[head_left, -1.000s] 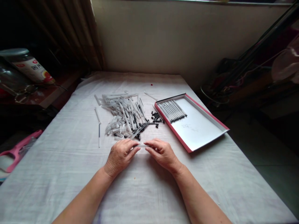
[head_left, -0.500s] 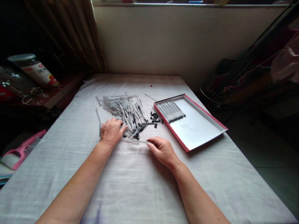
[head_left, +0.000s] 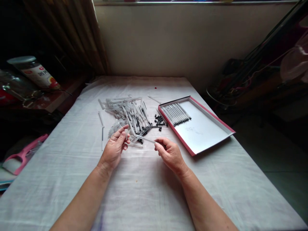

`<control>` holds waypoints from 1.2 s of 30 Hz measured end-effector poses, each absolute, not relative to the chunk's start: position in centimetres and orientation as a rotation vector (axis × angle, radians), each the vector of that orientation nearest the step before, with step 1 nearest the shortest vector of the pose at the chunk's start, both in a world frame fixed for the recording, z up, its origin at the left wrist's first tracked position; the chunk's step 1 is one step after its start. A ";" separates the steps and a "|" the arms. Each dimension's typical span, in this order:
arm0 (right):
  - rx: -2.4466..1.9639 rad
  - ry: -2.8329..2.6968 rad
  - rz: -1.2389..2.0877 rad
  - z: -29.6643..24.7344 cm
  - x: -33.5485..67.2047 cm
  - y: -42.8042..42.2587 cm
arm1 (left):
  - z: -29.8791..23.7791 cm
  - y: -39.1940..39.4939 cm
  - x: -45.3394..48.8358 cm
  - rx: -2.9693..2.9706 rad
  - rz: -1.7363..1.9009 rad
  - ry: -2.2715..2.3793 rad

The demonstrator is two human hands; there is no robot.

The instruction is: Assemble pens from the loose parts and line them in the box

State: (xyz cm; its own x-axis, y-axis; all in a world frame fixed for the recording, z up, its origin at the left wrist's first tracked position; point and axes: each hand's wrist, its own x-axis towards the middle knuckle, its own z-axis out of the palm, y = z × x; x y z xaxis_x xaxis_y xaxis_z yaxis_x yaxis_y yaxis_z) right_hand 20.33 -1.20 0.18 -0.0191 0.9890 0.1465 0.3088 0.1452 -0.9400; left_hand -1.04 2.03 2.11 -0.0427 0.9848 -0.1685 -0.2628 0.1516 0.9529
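My right hand [head_left: 170,154] pinches one end of a slim translucent pen barrel [head_left: 145,139], whose other end points left toward my left hand. Between the thumb and fingers of my left hand [head_left: 115,147] is a small translucent piece [head_left: 126,133] that looks like a pen cap. The tip of the barrel is close to it; whether they touch I cannot tell. Just beyond my hands lies a heap of loose pen parts [head_left: 130,110], clear and white with dark bits. Small black plugs [head_left: 159,120] are scattered to the right of the heap.
A shallow red-edged box lid [head_left: 207,128] holds a row of pens with black ends [head_left: 179,114] on its left side. A thin refill-like stick [head_left: 102,138] lies left of the heap. Pink scissors [head_left: 24,155] and a jar [head_left: 36,72] are off to the left.
My left hand has come up from the heap, turned, and now pinches a small translucent piece. My right hand has raised the barrel's left end and shifted slightly right.
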 end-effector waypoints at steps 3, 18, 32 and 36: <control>-1.307 -1.432 0.970 0.1 20.3 -1.3 | 1.7 1.6 -0.6 0.719 1.249 1.049; -1.336 -1.478 0.977 -0.3 20.2 -1.4 | 0.6 1.1 -0.2 0.723 1.216 1.115; -1.301 -1.733 1.114 -0.1 21.1 -1.1 | 1.1 0.4 0.0 0.907 1.021 1.207; -1.268 -1.865 1.074 0.0 21.2 -1.1 | 1.1 0.3 0.2 0.932 0.957 1.217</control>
